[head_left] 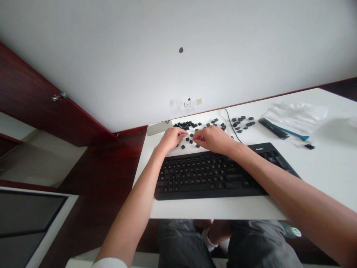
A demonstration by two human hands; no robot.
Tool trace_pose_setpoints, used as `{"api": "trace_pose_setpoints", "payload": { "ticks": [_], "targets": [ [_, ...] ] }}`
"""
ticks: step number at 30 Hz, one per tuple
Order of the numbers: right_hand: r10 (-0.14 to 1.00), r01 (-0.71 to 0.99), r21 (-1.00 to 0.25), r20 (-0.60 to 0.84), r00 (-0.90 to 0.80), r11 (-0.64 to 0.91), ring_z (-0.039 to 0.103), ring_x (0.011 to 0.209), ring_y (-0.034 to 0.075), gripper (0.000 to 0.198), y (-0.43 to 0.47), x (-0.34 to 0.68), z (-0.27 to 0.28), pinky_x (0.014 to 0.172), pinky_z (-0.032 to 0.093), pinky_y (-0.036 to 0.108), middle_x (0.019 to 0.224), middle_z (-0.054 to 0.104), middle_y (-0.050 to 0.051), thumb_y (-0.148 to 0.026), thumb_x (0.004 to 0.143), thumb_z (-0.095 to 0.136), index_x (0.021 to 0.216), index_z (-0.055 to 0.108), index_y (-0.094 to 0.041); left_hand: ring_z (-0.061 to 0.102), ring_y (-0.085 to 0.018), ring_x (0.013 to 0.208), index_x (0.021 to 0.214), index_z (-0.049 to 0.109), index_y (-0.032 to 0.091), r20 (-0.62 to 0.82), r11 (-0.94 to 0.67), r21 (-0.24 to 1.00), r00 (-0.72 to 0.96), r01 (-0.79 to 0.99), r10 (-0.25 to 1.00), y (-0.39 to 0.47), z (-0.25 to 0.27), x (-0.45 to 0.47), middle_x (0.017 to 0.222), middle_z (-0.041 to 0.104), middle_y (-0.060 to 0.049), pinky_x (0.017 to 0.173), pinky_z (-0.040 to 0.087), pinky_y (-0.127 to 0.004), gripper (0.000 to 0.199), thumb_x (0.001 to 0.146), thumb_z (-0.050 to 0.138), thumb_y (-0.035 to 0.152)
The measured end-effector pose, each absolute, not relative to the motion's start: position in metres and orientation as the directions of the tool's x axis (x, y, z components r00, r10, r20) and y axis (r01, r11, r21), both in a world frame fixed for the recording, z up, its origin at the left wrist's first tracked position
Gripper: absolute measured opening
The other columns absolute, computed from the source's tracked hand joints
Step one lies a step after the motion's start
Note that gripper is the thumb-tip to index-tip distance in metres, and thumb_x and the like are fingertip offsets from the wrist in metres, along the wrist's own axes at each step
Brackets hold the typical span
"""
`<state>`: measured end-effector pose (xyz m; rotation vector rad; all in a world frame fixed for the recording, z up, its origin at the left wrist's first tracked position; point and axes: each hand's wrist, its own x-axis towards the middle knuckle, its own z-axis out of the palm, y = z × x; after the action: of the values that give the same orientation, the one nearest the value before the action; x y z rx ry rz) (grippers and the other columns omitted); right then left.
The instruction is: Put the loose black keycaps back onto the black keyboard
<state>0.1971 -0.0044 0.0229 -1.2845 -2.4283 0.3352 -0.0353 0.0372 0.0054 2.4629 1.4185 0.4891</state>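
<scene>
A black keyboard (pixel 192 175) with its keycap sockets showing lies along the front of the white table. Beyond its back edge, many loose black keycaps (pixel 183 147) are scattered. My left hand (pixel 170 138) rests among them at the left, index finger and thumb apart, with nothing visible between them. Close to its right, my right hand (pixel 213 137) has its fingers curled together over the keycaps. A small dark spot shows between its finger and thumb, too small to make out. My right forearm crosses above the keyboard's right part and hides some of it.
A phone (pixel 156 128) lies at the table's back left corner. A black cable (pixel 230 121) runs back from the keyboard. To the right are a dark brush-like tool (pixel 273 128), a blue tool (pixel 299 135) and a clear plastic bag (pixel 295 115). The wall (pixel 134 67) stands behind.
</scene>
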Motion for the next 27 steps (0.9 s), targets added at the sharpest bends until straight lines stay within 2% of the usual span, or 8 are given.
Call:
{"api": "trace_pose_setpoints", "payload": {
  "ticks": [4,10,15,22,27],
  "targets": [
    [0.830,0.737,-0.384,0.227,-0.509,0.557,0.069,0.074,0.020,0.024,-0.005,0.197,0.023,0.070,0.043,0.032,0.087,0.080,0.005,-0.025,0.095,0.059,0.097,0.082,-0.024,0.068,-0.025,0.115,0.118,0.080,0.025,0.259,-0.469,0.271,0.406,0.841,0.876,0.037,0.007,-0.037,0.123,0.079,-0.005,0.109,0.048,-0.043,0.030,0.103,0.055,0.020],
    [0.822,0.731,-0.378,0.232,-0.519,0.568,0.069,0.072,0.020,0.024,-0.004,0.197,0.022,0.069,0.042,0.032,0.085,0.080,0.005,-0.026,0.095,0.059,0.096,0.082,-0.023,0.064,-0.025,0.108,0.112,0.080,0.023,0.249,-0.509,0.179,0.462,0.842,0.851,0.039,0.005,-0.035,0.117,0.078,-0.006,0.112,0.043,-0.044,0.022,0.101,0.062,0.024],
    [0.820,0.733,-0.367,0.238,-0.521,0.572,0.068,0.072,0.020,0.023,-0.004,0.196,0.022,0.069,0.041,0.032,0.086,0.080,0.005,-0.027,0.096,0.059,0.097,0.082,-0.024,0.059,-0.027,0.107,0.099,0.079,0.024,0.258,-0.493,0.200,0.440,0.847,0.860,0.040,0.001,-0.033,0.109,0.076,-0.006,0.103,0.047,-0.043,0.010,0.095,0.072,0.030],
    [0.823,0.740,-0.360,0.225,-0.522,0.568,0.066,0.070,0.019,0.023,-0.006,0.194,0.023,0.069,0.040,0.031,0.083,0.079,0.004,-0.027,0.096,0.059,0.096,0.082,-0.024,0.063,-0.026,0.101,0.094,0.074,0.025,0.200,-0.445,0.276,0.402,0.852,0.894,0.034,0.004,-0.026,0.098,0.078,-0.003,0.085,0.050,-0.036,0.004,0.090,0.074,0.023],
    [0.823,0.740,-0.360,0.222,-0.523,0.568,0.066,0.071,0.019,0.024,-0.006,0.195,0.023,0.069,0.039,0.032,0.083,0.079,0.004,-0.027,0.096,0.058,0.096,0.082,-0.024,0.064,-0.023,0.096,0.093,0.072,0.024,0.248,-0.453,0.282,0.392,0.846,0.886,0.037,0.004,-0.029,0.097,0.077,-0.002,0.088,0.049,-0.036,0.006,0.090,0.074,0.020]
  ]
}}
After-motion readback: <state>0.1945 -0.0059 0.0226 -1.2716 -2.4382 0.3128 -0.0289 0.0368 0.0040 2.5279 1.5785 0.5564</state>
